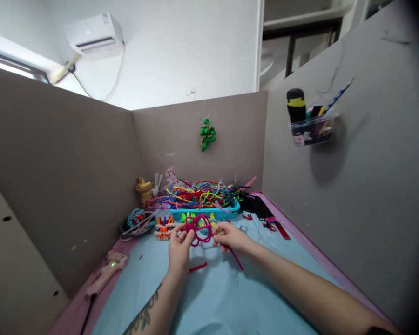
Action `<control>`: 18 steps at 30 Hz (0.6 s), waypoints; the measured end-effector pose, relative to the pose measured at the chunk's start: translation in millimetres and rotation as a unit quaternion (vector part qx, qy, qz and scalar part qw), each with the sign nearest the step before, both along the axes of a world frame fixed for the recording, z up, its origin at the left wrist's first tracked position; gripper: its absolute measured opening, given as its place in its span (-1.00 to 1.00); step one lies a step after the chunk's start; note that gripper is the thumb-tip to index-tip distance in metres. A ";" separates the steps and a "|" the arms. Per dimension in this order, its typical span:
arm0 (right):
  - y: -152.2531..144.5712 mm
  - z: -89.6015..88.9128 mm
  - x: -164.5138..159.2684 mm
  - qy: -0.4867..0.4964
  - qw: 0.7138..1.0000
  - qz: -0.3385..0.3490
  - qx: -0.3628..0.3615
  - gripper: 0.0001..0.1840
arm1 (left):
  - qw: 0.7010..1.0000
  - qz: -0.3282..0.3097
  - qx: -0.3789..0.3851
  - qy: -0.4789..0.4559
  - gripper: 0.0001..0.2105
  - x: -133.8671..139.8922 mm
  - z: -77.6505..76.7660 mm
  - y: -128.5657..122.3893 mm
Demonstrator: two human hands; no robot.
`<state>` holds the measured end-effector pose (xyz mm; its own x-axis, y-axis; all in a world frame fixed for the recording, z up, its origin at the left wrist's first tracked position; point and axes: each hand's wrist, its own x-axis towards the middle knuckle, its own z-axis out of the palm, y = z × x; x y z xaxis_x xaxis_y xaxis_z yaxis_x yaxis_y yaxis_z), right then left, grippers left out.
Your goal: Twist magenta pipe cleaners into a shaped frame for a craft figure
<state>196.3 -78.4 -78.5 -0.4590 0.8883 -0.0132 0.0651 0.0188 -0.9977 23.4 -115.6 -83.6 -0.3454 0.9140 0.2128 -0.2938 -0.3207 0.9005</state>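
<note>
Between my two hands, above the blue table cover, is a magenta pipe-cleaner shape (pixel 203 229) bent into several open loops. My left hand (pixel 180 244) pinches its left side between thumb and fingers. At its right side, my right hand (pixel 231 238) has thumb and fingertips closed on a magenta pipe cleaner (pixel 236 259), whose loose end hangs down to the right. Whether that strand joins the looped shape is hidden by the fingers. A short red pipe-cleaner piece (pixel 198 267) lies on the cover just right of my left wrist.
A blue basket (pixel 209 214) heaped with colourful pipe cleaners stands at the back. Orange-and-white (pixel 164 229) and green (pixel 187 217) pipe-cleaner pieces sit before it. A grey bowl (pixel 137 228) and a glue gun (pixel 108 272) are leftward. Grey partitions (pixel 199 163) enclose the table.
</note>
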 end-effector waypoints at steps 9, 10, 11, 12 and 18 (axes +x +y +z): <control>-21.7 19.4 -0.1 -0.239 0.888 0.225 0.321 -0.87 | 0.999 -0.012 -0.022 -0.039 -0.51 -0.3 -0.2 3.5; -21.2 21.3 -0.3 -0.232 0.893 0.170 0.347 -0.89 | 0.999 -0.018 -0.020 -0.030 -0.52 0.7 0.4 2.4; -20.6 22.8 -0.6 -0.214 0.899 0.106 0.366 -0.89 | 0.999 -0.022 -0.017 -0.019 -0.53 1.7 0.8 1.0; -20.2 24.2 -1.0 -0.192 0.904 0.043 0.379 -0.87 | 1.000 -0.024 -0.012 -0.005 -0.55 2.6 1.0 -0.4; -25.2 30.7 -0.5 -0.084 0.874 -0.135 0.459 -0.92 | 0.997 -0.065 0.009 0.043 -0.59 7.2 -2.5 -5.4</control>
<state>195.9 -103.6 -47.8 -0.2916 0.6364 0.7142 0.3355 0.7672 -0.5466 30.6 -121.0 -86.1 -0.2040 0.9458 0.2529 -0.2551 -0.3007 0.9190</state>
